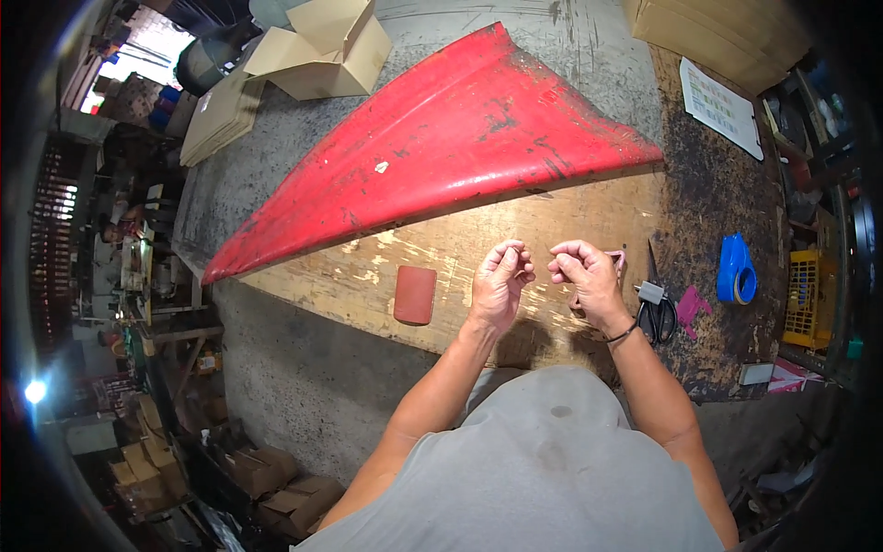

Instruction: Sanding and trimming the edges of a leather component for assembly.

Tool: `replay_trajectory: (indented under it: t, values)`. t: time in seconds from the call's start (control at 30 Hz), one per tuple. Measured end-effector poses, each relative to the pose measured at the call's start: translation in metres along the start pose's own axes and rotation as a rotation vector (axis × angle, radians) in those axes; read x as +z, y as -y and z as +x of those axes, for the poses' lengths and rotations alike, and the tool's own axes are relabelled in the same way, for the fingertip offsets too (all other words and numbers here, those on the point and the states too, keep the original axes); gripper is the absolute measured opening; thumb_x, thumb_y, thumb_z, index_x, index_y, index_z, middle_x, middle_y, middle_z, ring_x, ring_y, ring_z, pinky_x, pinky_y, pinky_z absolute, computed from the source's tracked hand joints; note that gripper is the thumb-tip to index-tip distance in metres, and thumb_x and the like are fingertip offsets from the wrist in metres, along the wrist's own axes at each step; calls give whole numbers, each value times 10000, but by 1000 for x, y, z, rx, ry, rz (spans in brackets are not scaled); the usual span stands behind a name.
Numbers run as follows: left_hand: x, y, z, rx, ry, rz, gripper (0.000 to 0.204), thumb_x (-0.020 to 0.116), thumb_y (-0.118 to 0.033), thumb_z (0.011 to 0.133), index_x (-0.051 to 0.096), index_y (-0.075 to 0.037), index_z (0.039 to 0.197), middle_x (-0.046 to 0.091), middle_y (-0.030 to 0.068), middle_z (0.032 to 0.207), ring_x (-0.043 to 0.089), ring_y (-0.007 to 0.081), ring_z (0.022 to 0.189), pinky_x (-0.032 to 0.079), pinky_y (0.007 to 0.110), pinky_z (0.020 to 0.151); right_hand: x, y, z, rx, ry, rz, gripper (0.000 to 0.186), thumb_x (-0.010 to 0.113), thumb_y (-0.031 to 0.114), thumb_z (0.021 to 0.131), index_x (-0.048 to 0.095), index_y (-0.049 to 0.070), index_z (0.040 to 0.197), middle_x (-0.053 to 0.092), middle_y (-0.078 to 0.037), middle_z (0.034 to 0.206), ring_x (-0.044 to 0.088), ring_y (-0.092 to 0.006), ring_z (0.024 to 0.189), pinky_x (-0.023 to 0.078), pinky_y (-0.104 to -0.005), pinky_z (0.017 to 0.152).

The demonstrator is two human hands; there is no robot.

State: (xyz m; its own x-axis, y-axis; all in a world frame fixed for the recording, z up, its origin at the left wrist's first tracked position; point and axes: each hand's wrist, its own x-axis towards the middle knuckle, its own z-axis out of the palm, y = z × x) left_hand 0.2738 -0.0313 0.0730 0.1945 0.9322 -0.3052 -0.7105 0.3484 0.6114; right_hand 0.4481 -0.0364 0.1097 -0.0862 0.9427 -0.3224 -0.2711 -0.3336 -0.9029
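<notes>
My left hand (pixel 503 281) is raised over the wooden bench top, thumb and fingertips pinched; anything between them is too small to make out. Facing it, my right hand (pixel 589 281) is pinched too, its contents likewise unclear. Behind and under the right hand a pinkish-brown object (pixel 618 261) is partly hidden. A reddish-brown rounded rectangle (pixel 414 295) lies left of my hands. Black-handled scissors (pixel 655 317) with a small pale block across them lie at the right, beside pink scraps (pixel 690 308) and a blue tape dispenser (pixel 735 269).
A large scuffed red triangular panel (pixel 441 156) spans the bench (pixel 313 292) beyond my hands. An open cardboard box (pixel 324 66), flattened cardboard (pixel 217 120) and a clipboard with paper (pixel 719 106) sit at the back. A yellow crate (pixel 806 297) is at right, cartons (pixel 299 504) on the floor.
</notes>
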Motion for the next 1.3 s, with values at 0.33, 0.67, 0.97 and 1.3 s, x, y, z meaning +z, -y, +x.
replay_trajectory:
  t: [0.33, 0.67, 0.97, 1.3]
  values:
    - [2, -7, -5, -115, 28, -221, 134, 551, -258, 1006, 569, -149, 1081, 590, -18, 954, 574, 135, 884, 486, 341, 811, -2, 2, -10, -43, -17, -46, 171, 605, 95, 958, 649, -26, 1071, 665, -54, 947, 650, -115, 841, 552, -251, 731]
    - [8, -6, -9, -137, 23, -283, 139, 537, -271, 1012, 589, -154, 1067, 603, -30, 920, 570, 139, 860, 495, 349, 798, 6, 12, -8, -137, -11, -173, 159, 624, 82, 932, 682, -23, 1036, 664, -34, 925, 612, -86, 780, 515, -230, 691]
    - [22, 1, -16, -203, 24, -318, 188, 530, -325, 1014, 601, -152, 1030, 604, -29, 909, 559, 134, 836, 481, 343, 797, 10, 18, -5, -347, -35, -440, 125, 637, 50, 886, 699, -2, 982, 649, -77, 889, 621, -151, 835, 493, -287, 742]
    - [36, 10, -22, -133, -29, -51, 247, 527, -376, 1012, 581, -138, 976, 576, -30, 862, 563, 118, 830, 484, 328, 794, 10, 9, -8, -395, -39, -495, 142, 635, 77, 890, 693, -16, 981, 656, -96, 884, 664, -178, 796, 528, -288, 702]
